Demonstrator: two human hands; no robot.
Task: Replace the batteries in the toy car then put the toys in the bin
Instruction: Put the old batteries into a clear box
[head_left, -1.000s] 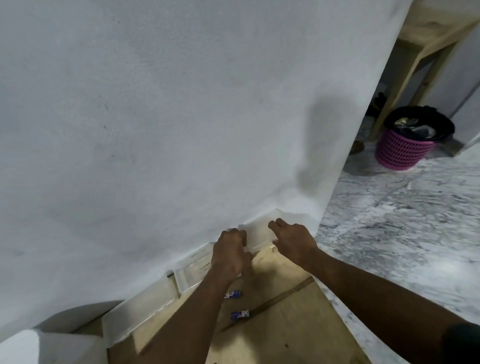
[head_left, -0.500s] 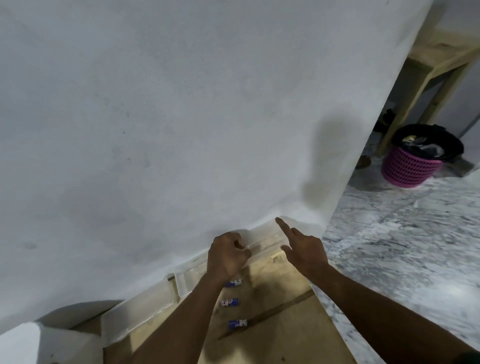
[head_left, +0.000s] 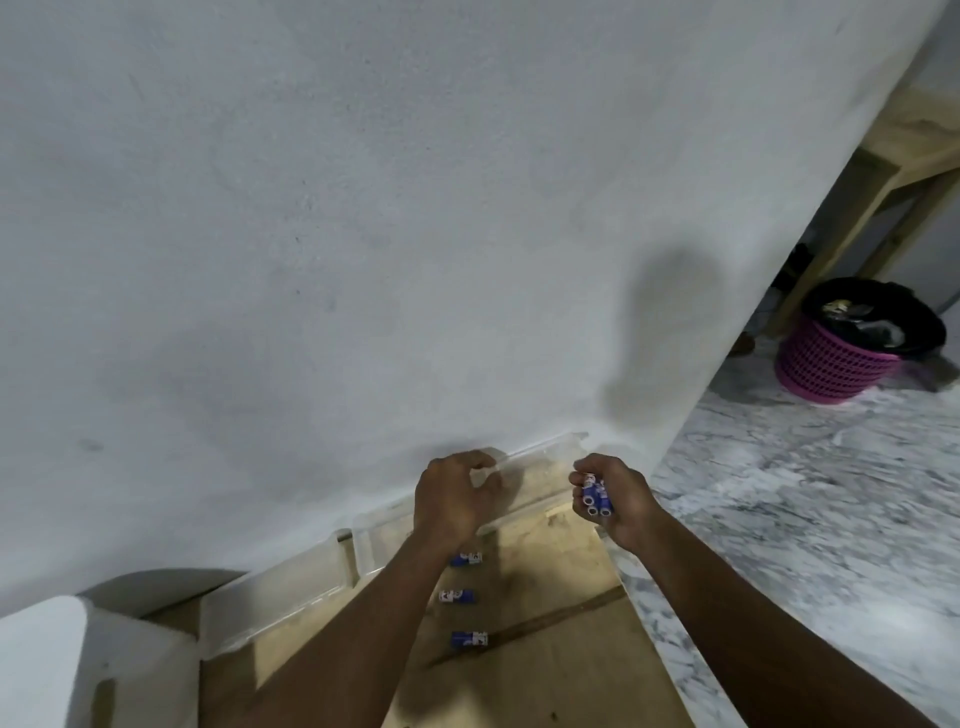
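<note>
The right hand (head_left: 615, 499) is over the far right corner of the wooden worktop (head_left: 545, 675). Its grip is closed round a small bunch of blue batteries (head_left: 597, 491), fingers curled about them, with their pale round ends facing the camera. How many it holds cannot be told, though at least two ends show.

The left hand (head_left: 457, 501) is just left of it, apart from it, over the clear plastic bin (head_left: 540, 457) that stands against the white wall (head_left: 363, 234) at the worktop's far edge. Its fingers are curled and the thumb is bent toward them with a gap between. Whether this grip has the bin's rim or nothing at all cannot be told.

Three loose batteries (head_left: 457, 596), also blue, lie on the worktop nearer the camera. They are spaced in a rough line just right of the left forearm, and the farthest is partly hidden by the wrist. A second bin (head_left: 275, 597), also clear, stands left of the first, touching or nearly touching it, along the same wall.

Right of the worktop lies a grey-veined marble floor (head_left: 805, 519). On it, well apart from the hands, a pink basket (head_left: 826, 369) with a black liner stands beside the legs of a wooden table (head_left: 883, 171).
</note>
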